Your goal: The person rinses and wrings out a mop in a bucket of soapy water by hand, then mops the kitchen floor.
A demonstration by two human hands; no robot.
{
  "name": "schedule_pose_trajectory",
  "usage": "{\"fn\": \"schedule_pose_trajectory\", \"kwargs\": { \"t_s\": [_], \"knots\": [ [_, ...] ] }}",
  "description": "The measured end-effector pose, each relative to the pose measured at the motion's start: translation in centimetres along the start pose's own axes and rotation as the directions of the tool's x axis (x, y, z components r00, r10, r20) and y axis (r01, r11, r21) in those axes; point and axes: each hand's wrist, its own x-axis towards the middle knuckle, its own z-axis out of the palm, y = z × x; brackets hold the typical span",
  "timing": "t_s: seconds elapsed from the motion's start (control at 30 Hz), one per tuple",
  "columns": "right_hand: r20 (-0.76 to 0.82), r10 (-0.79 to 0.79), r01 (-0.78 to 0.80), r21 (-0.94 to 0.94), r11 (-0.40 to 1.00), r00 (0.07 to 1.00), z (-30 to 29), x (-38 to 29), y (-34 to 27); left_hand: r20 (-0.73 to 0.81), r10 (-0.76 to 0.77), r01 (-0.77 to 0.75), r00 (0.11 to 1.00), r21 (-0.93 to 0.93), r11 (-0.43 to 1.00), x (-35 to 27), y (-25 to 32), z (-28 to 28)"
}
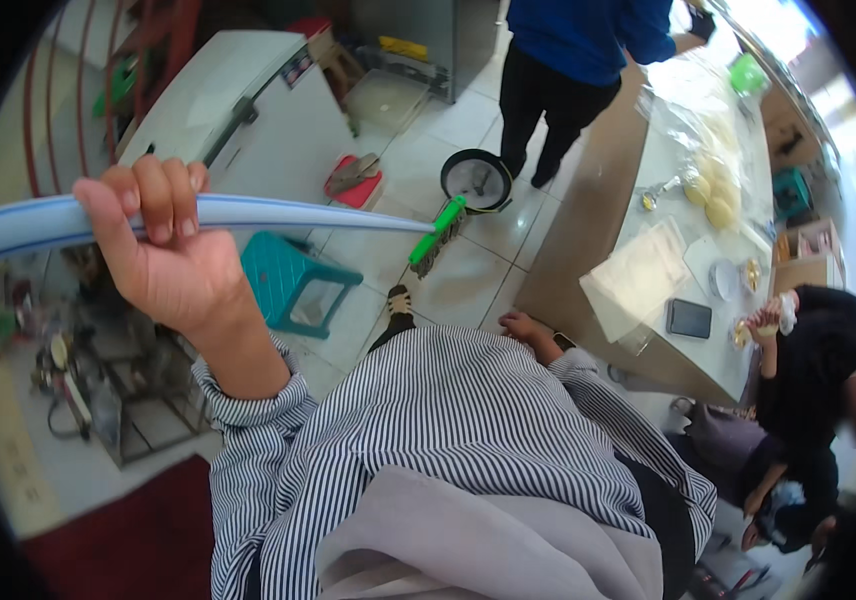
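My left hand (165, 262) is closed around the white and blue handle (285, 212) of a mop at the upper left. The handle runs out to the mop's green head (437, 234), whose grey strands hang over the floor tiles. Just beyond the head stands a black bucket (476, 180) with greyish liquid and something dark inside. My right hand (520, 327) hangs low by my side, near the counter's base, with a watch on its wrist; it touches nothing that I can see, and its fingers are partly curled.
A teal plastic stool (300, 285) stands left of the mop, near a white chest freezer (270, 127). A person in blue (570, 45) stands past the bucket. Along the right runs a counter (728, 352) bearing dough, a phone and bowls; other people are beyond it.
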Motion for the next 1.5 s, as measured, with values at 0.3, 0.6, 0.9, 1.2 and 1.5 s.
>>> {"fn": "schedule_pose_trajectory", "kwargs": {
  "t_s": [0.3, 0.6, 0.9, 1.2, 1.5],
  "knots": [
    [-0.186, 0.458, -0.294, 0.55, 0.782, 0.87, 5.8, -7.9, 3.6, 0.131, -0.035, 0.055, 0.991, -0.151, 0.987, 13.7, -12.5, 1.7],
    [-0.331, 0.457, -0.177, 0.618, 0.766, 0.825, 18.2, -4.9, 5.3, 0.32, -0.149, 0.182, 0.936, -0.079, 0.98, 16.9, -31.0, 4.5],
    [-0.535, 0.181, 0.071, 0.417, 0.906, 0.825, 3.3, 2.3, -3.7, 0.254, -0.465, 0.408, 0.848, 0.246, 0.879, 12.3, -50.1, -5.3],
    [-0.517, 0.436, 0.267, 0.815, 0.514, 0.737, -8.3, 3.6, -13.7, 0.42, -0.564, 0.46, 0.711, 0.33, 0.824, 12.8, -57.7, -1.5],
    [-0.213, 0.724, -0.094, 0.929, 0.358, 0.657, 13.5, 9.2, -10.1, 0.709, -0.596, 0.66, 0.377, 0.245, 0.71, 16.3, -62.4, 2.4]
  ]
}}
